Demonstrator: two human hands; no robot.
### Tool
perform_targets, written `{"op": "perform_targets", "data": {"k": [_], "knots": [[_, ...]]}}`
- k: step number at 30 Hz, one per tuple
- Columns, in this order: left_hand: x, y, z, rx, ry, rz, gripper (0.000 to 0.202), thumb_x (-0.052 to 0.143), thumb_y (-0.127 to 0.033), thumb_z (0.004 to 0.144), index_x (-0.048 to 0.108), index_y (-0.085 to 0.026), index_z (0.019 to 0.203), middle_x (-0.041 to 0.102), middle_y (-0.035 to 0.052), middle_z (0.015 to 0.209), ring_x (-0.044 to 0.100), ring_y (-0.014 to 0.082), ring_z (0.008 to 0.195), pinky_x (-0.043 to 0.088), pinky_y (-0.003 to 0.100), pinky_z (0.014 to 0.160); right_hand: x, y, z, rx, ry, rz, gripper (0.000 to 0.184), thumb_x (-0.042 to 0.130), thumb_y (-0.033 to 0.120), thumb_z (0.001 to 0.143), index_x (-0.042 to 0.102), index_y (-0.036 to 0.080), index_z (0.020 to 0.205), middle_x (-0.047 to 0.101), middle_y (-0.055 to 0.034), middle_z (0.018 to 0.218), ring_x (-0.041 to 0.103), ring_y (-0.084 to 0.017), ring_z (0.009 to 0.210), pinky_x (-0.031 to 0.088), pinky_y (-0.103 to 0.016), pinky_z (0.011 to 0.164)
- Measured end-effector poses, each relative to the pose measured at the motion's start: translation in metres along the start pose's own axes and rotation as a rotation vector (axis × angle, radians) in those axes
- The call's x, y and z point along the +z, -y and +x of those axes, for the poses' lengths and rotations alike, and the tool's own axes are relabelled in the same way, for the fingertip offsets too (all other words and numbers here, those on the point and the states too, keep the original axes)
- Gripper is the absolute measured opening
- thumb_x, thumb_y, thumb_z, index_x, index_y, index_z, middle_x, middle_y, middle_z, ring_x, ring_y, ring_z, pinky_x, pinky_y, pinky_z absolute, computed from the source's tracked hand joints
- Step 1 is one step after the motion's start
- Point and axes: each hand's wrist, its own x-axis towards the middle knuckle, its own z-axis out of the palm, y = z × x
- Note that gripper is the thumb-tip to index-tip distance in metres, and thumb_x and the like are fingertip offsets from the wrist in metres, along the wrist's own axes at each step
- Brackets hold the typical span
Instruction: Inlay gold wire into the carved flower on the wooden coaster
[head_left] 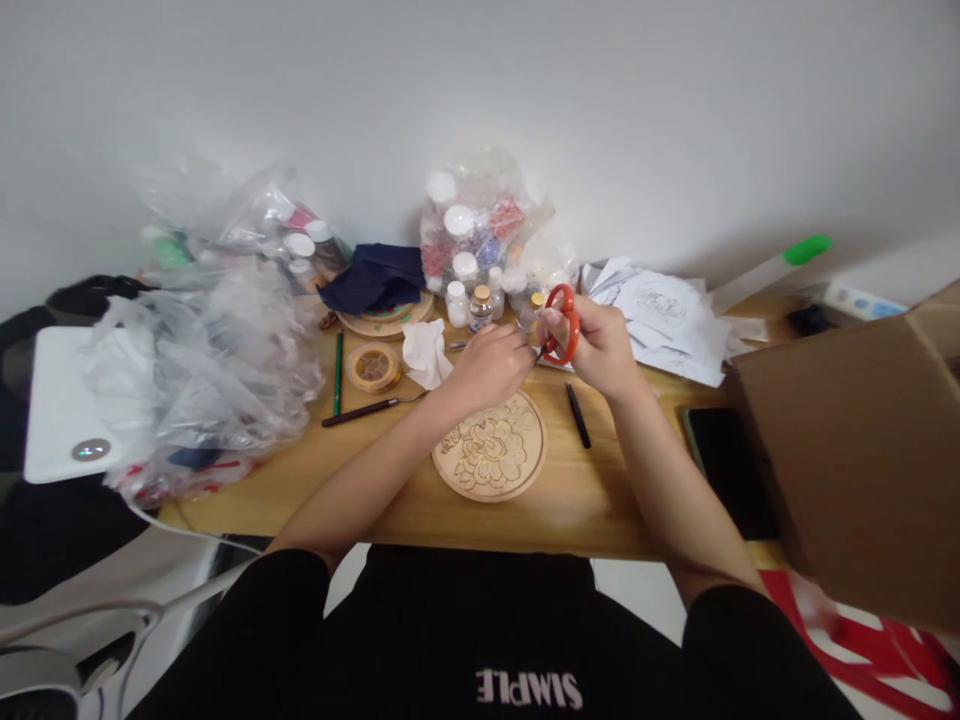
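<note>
My right hand (600, 345) grips a pair of scissors with orange handles (575, 335). Their dark blades point left, toward the fingers of my left hand (495, 360). The left fingers are bent together close to the blade tips; whatever they pinch is too small or hidden to make out. Below both hands lies a round wooden disc (499, 455) with a flower pattern of carved-looking lines and gold-coloured parts. My left forearm and hand cover its upper left edge. Just behind the left hand stands a small corked glass bottle (481, 310).
Left on the table are a spool of gold wire (373, 368), a crumpled tissue (426, 352), a dark-handled tool (360, 412) and plastic bags (225, 360). To the right lie a black pen-like tool (578, 416), paper sheets (660, 315), a phone (727, 465) and a cardboard box (847, 450).
</note>
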Motion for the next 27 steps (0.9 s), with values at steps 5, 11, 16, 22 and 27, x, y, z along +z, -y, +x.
{"op": "perform_targets", "data": {"k": [5,11,16,22,27], "knots": [[0.002,-0.002,0.002,-0.034,-0.012,-0.020,0.024,0.046,-0.017,0.094,0.069,-0.016,0.088,0.071,0.0071,0.094,0.061,0.0232,0.091,0.045,0.038,0.078,0.000,0.003,-0.003,-0.009,-0.019,-0.005,0.044,0.054,0.056,0.089,0.052,0.022,0.062,0.052,0.0025,0.057,0.049,-0.011,0.054,0.039,-0.027,0.054],[0.001,-0.007,0.006,-0.069,-0.027,-0.042,0.022,0.048,-0.016,0.092,0.069,-0.014,0.089,0.071,0.0083,0.091,0.062,0.0239,0.088,0.045,0.037,0.074,0.001,0.005,-0.008,-0.065,-0.122,-0.076,0.041,0.057,0.051,0.089,0.054,0.021,0.060,0.050,0.0035,0.053,0.048,-0.010,0.050,0.037,-0.026,0.050],[-0.003,-0.012,0.008,-0.059,-0.035,-0.070,0.024,0.047,-0.015,0.093,0.069,-0.013,0.086,0.070,0.0097,0.086,0.061,0.0243,0.087,0.045,0.037,0.074,0.001,0.007,-0.010,-0.165,-0.174,-0.096,0.033,0.061,0.040,0.088,0.059,0.020,0.062,0.053,0.0046,0.051,0.049,-0.008,0.047,0.037,-0.024,0.047],[-0.013,-0.016,0.006,0.023,-0.028,-0.159,0.023,0.048,-0.017,0.092,0.068,-0.016,0.080,0.068,0.0059,0.082,0.060,0.0202,0.082,0.044,0.034,0.074,-0.010,0.011,-0.011,-0.165,-0.134,0.104,0.036,0.057,0.038,0.092,0.063,0.022,0.060,0.056,0.0044,0.052,0.050,-0.006,0.045,0.039,-0.021,0.043],[-0.023,-0.021,0.003,0.065,-0.099,-0.364,0.027,0.047,-0.016,0.094,0.067,-0.017,0.076,0.065,0.0029,0.072,0.058,0.0163,0.074,0.045,0.030,0.071,-0.019,0.010,-0.012,-0.097,-0.173,0.256,0.038,0.059,0.044,0.090,0.063,0.023,0.059,0.057,0.0047,0.050,0.041,-0.005,0.037,0.037,-0.022,0.038]]}}
